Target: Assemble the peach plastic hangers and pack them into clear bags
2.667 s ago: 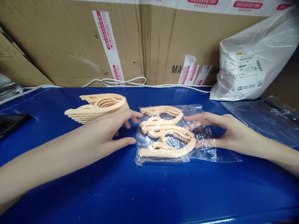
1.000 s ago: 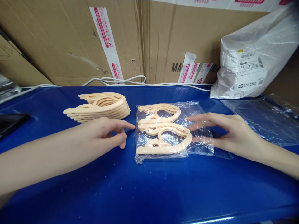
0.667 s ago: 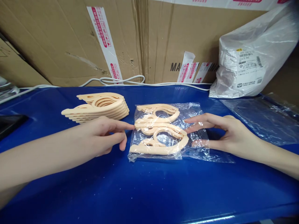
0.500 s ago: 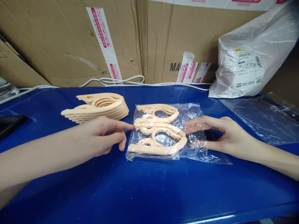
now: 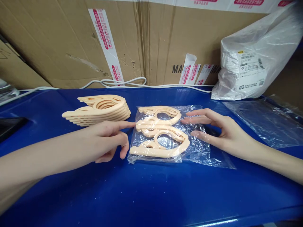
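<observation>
Two folded beige hangers (image 5: 163, 153) lie flat, one above the other in view, inside a clear plastic bag (image 5: 197, 154) on the blue table. My left hand (image 5: 109, 138) is at the bag's left side. Its index finger points straight out, the tip at the hangers' left ends, while the other fingers curl loosely around nothing. Over the bag's right part is my right hand (image 5: 217, 129), open, fingers spread and thumb apart, holding nothing. Whether its fingertips touch the film I cannot tell. Behind my left hand sits a neat stack of several matching folded hangers (image 5: 97, 110).
Cardboard boxes (image 5: 161, 41) stand along the back, with a white cable (image 5: 163, 85) before them. At the right are a stuffed white plastic bag (image 5: 243, 66) with a label and a flat clear bag (image 5: 260, 123). A dark object (image 5: 10, 127) lies at the left edge.
My right hand has lifted slightly and shifted a little toward the back, its fingers spreading wider. My left hand's lower fingers have moved slightly. The bagged hangers have stayed in place.
</observation>
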A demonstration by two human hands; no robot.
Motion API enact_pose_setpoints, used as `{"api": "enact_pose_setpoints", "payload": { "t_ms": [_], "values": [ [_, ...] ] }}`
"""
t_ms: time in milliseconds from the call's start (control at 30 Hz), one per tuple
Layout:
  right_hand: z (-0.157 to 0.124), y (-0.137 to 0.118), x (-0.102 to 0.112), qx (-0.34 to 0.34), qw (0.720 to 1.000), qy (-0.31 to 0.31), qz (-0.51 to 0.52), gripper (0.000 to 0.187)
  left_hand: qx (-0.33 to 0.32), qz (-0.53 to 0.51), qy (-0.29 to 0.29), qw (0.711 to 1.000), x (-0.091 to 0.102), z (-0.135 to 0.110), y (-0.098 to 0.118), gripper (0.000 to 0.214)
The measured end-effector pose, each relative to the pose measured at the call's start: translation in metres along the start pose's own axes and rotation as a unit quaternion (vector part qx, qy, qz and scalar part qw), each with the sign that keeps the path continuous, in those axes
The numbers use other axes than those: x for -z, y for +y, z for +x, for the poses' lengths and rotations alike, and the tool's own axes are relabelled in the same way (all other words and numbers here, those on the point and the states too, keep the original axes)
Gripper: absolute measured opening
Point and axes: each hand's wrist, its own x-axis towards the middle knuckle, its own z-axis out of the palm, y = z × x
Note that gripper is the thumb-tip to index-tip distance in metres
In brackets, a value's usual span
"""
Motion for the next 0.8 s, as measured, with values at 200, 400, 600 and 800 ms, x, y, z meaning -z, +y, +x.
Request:
{"api": "enact_pose_setpoints", "payload": {
  "t_ms": [200,400,600,800],
  "values": [
    [-0.003,-0.004,-0.002,0.037,0.998,-0.047,0.023,0.045,0.032,-0.071,-0.037,0.996,0.001,0.001,0.003,0.07],
    [0.0,0.0,-0.004,0.054,0.996,0.031,-0.061,0.034,0.037,-0.081,-0.039,0.995,0.001,0.0,0.006,0.067],
    [0.018,0.014,-0.001,0.023,0.997,0.042,-0.066,0.052,0.042,-0.077,-0.028,0.996,0.002,0.003,0.003,0.073],
    [0.036,0.015,-0.007,0.042,0.997,0.049,-0.049,0.062,0.04,-0.075,-0.023,0.996,0.0,0.002,0.005,0.072]
  ]
}}
